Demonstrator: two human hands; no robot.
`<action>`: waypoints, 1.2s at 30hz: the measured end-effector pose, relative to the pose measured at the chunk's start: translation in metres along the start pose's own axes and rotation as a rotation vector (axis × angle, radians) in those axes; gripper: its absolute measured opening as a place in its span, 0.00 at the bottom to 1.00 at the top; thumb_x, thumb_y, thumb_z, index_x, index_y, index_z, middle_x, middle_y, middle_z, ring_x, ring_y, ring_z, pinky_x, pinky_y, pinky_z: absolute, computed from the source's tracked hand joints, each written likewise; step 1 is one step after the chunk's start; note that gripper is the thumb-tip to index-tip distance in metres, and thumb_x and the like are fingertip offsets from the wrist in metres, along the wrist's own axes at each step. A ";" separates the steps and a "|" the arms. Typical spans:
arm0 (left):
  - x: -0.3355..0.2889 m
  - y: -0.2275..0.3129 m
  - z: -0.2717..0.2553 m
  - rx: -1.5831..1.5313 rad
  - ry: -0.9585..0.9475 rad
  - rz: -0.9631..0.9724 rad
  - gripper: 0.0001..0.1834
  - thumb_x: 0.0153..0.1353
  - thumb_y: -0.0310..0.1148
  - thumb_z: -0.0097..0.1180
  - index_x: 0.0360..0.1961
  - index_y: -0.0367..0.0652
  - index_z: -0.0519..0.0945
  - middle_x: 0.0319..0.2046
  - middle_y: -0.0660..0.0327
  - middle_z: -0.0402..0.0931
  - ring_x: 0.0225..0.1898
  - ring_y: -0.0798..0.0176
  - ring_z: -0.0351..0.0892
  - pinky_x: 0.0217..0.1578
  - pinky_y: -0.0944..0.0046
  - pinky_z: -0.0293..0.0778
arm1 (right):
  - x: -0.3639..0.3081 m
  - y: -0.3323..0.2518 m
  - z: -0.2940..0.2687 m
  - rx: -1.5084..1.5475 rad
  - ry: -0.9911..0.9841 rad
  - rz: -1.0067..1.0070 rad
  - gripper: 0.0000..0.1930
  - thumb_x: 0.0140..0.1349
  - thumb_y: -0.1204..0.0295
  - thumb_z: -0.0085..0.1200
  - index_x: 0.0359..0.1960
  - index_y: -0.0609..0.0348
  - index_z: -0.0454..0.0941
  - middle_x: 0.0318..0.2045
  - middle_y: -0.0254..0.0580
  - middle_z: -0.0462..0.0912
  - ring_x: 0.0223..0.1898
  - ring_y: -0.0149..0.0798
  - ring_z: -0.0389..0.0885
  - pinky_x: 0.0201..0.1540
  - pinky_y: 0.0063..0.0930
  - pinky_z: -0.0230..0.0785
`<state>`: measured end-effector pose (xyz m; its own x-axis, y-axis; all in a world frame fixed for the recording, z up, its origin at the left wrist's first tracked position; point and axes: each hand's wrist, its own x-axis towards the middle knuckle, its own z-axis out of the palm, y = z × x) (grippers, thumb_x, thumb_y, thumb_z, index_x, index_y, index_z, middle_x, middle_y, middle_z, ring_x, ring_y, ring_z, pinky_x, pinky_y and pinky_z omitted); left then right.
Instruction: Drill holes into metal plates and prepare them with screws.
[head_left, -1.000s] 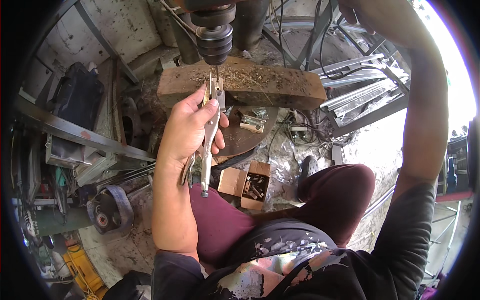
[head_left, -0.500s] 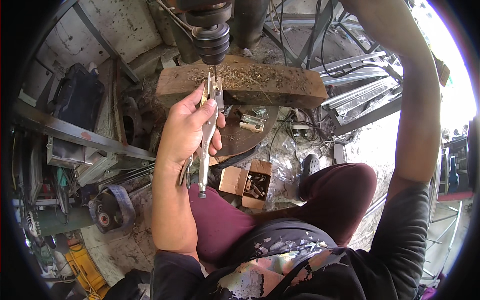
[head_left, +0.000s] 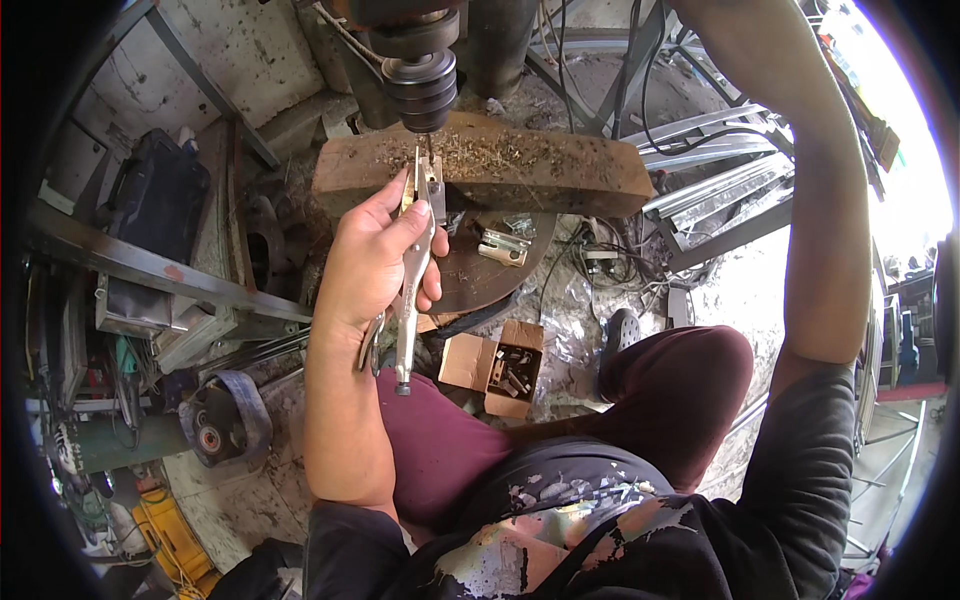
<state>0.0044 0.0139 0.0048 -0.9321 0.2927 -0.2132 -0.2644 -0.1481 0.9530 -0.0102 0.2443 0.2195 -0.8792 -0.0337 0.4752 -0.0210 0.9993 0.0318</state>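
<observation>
The left hand (head_left: pixel 366 250) is wrapped around silver pliers (head_left: pixel 411 305). At 1 o'clock from that hand, their tip meets a small metal piece (head_left: pixel 437 206) by the wood block (head_left: pixel 560 170), under the drill (head_left: pixel 418 92). The right hand is out of sight; I cannot tell its grip.

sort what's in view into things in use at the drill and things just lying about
In use, it seems:
left hand
locking pliers
metal bracket at their tip
drill chuck
wooden block
probably cardboard box of small metal parts

Apparently just lying about:
metal profiles
black case
yellow case
</observation>
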 end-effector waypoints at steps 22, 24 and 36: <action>0.001 0.000 -0.004 -0.056 -0.030 0.000 0.29 0.77 0.35 0.51 0.75 0.41 0.63 0.28 0.60 0.80 0.16 0.67 0.77 0.14 0.68 0.72 | -0.005 0.005 0.004 0.168 0.063 -0.012 0.15 0.71 0.72 0.53 0.55 0.65 0.84 0.48 0.56 0.87 0.47 0.48 0.87 0.54 0.39 0.78; 0.001 0.000 -0.006 -0.050 -0.040 -0.001 0.29 0.77 0.35 0.51 0.75 0.42 0.63 0.28 0.60 0.80 0.16 0.67 0.77 0.14 0.69 0.72 | -0.006 0.000 0.003 0.191 0.036 0.034 0.16 0.71 0.72 0.53 0.55 0.65 0.84 0.47 0.56 0.87 0.46 0.48 0.87 0.54 0.39 0.78; 0.001 -0.001 -0.007 -0.051 -0.046 -0.002 0.31 0.77 0.36 0.51 0.77 0.43 0.60 0.28 0.61 0.80 0.16 0.68 0.77 0.14 0.69 0.71 | -0.008 -0.002 0.003 0.292 0.020 0.083 0.16 0.69 0.75 0.52 0.55 0.65 0.83 0.42 0.55 0.88 0.41 0.46 0.87 0.50 0.39 0.78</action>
<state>0.0021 0.0077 0.0021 -0.9195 0.3361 -0.2039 -0.2799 -0.1955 0.9399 -0.0045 0.2427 0.2125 -0.8744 0.0510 0.4825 -0.0879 0.9614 -0.2609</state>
